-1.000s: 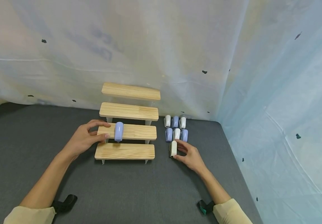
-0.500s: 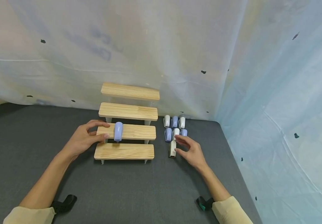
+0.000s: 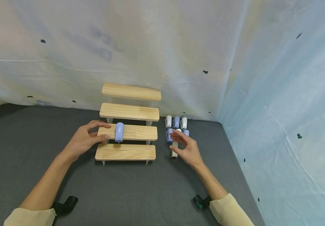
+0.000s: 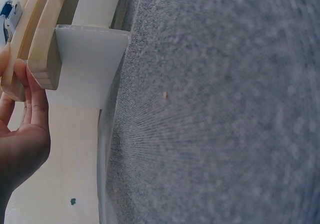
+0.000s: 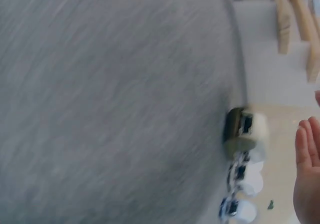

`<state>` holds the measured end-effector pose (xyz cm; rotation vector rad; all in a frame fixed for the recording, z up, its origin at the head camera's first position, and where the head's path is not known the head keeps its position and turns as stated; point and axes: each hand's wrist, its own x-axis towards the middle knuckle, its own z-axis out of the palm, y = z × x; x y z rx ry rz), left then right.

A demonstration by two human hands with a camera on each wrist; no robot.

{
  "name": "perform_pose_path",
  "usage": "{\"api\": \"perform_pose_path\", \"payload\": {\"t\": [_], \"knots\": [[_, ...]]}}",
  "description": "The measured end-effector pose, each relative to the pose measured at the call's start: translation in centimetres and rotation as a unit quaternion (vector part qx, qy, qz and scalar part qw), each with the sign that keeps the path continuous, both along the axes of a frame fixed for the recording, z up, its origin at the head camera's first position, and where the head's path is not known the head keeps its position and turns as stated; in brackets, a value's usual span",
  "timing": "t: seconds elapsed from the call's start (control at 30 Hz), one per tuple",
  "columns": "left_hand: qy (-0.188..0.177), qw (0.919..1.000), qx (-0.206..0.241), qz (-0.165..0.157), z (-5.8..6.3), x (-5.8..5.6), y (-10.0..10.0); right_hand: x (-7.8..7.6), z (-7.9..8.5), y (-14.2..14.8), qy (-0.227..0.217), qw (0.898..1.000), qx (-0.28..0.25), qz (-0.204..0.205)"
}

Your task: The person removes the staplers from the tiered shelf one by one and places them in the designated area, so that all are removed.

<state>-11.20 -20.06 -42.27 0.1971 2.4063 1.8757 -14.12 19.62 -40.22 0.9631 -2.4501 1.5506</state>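
My left hand (image 3: 84,138) grips the left end of a wooden shelf board (image 3: 140,133), the second from the bottom of a stepped rack. Beside its fingertips, on that board, lies a lavender stapler (image 3: 119,131). My right hand (image 3: 189,150) hovers over a group of small staplers with nothing between thumb and fingers. Partly covered by that hand is the nearest white stapler (image 3: 174,155); its dark metal base shows in the right wrist view (image 5: 234,131). A lavender stapler (image 3: 168,136) sits just behind it, near the right fingertips. Another white stapler is mostly hidden.
Behind the right hand stands a row of white and lavender staplers (image 3: 176,122). Further boards of the rack include the top board (image 3: 131,91) and the bottom board (image 3: 125,152). A pale curtain (image 3: 179,56) hangs behind the grey table surface (image 3: 123,194).
My right hand let go of the nearest white stapler, then lifted and shifted left and forward over the group. The left hand keeps its grip on the board.
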Motion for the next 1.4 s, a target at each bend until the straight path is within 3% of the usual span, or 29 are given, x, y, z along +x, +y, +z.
{"api": "perform_pose_path", "payload": {"t": [0.13, 0.37, 0.57, 0.7, 0.87, 1.07, 1.2, 1.4], "knots": [[-0.007, 1.0000, -0.001, -0.002, 0.2, 0.0, 0.0, 0.3, 0.4, -0.7, -0.010, 1.000, -0.012, 0.008], [-0.010, 0.9999, 0.000, 0.000, 0.2, 0.0, 0.0, -1.0, -1.6, -1.3, -0.001, 1.000, -0.008, 0.017], [-0.007, 1.0000, 0.003, -0.001, 0.3, 0.0, 0.0, -1.4, -1.3, -2.5, 0.008, 1.000, 0.007, 0.028], [-0.010, 0.9999, 0.004, -0.001, 0.3, 0.0, 0.0, -1.0, -0.3, -3.6, 0.017, 0.999, 0.010, 0.036], [-0.011, 0.9999, 0.005, -0.002, 0.2, 0.0, 0.0, 0.0, 2.4, -5.0, 0.047, 0.998, 0.002, 0.033], [-0.010, 0.9999, 0.003, 0.000, 0.2, 0.0, -0.1, 0.2, 4.2, -6.2, 0.043, 0.998, 0.000, 0.040], [-0.012, 0.9999, 0.001, 0.001, 0.2, 0.1, -0.1, 0.0, 4.1, -7.3, 0.044, 0.997, -0.003, 0.066], [-0.013, 0.9999, 0.000, 0.002, 0.3, 0.1, 0.0, -1.4, 2.0, -9.0, 0.033, 0.995, -0.010, 0.095]]}}
